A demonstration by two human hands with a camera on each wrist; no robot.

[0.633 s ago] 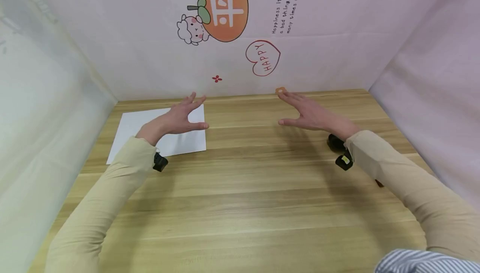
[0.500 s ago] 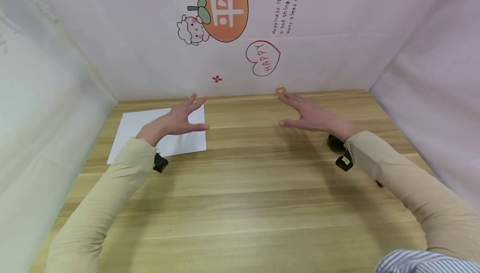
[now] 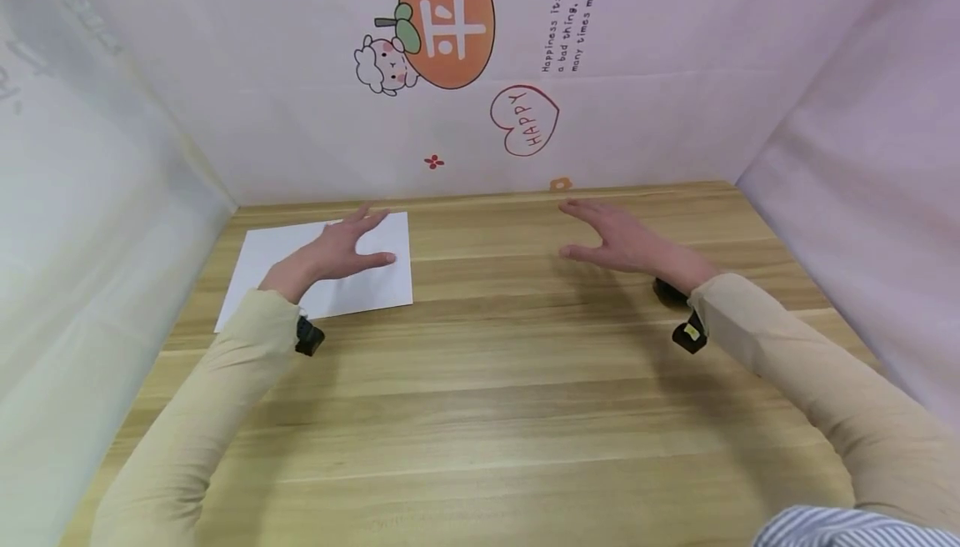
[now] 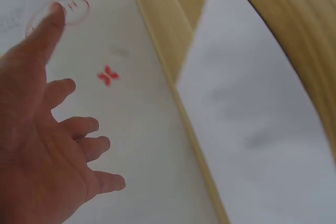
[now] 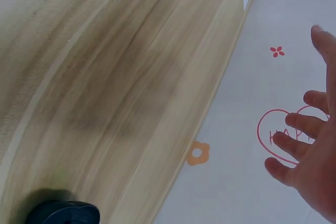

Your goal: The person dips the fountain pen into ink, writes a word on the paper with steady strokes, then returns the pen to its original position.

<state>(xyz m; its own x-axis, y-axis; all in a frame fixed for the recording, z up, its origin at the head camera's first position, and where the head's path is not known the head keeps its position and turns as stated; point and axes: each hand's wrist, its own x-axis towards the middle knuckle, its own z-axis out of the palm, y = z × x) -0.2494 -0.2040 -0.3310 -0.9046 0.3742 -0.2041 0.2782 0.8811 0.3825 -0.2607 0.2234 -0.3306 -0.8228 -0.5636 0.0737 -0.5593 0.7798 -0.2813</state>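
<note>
My left hand (image 3: 333, 251) hovers over a white sheet of paper (image 3: 367, 290) at the back left of the wooden table. Its fingers and thumb are spread and hold nothing. In the left wrist view the palm of that hand (image 4: 47, 156) shows beside the sheet (image 4: 252, 103). On the right, my right hand (image 3: 626, 238) is held above the bare wood, thumb apart from the fingers, with nothing in it. A black object (image 3: 670, 292), partly hidden under the right wrist, lies on the table; the right wrist view shows its rounded dark top (image 5: 65, 213).
The wooden table (image 3: 480, 414) meets a white printed cloth (image 3: 637, 97) at its back edge. White cloth also hangs at the left and right sides. Black wrist cameras sit under both cuffs. A striped cloth (image 3: 847, 529) shows at the lower right.
My left hand has drawn a little to the left and down over the paper. The right hand has dropped slightly in view. The head view has tilted up slightly.
</note>
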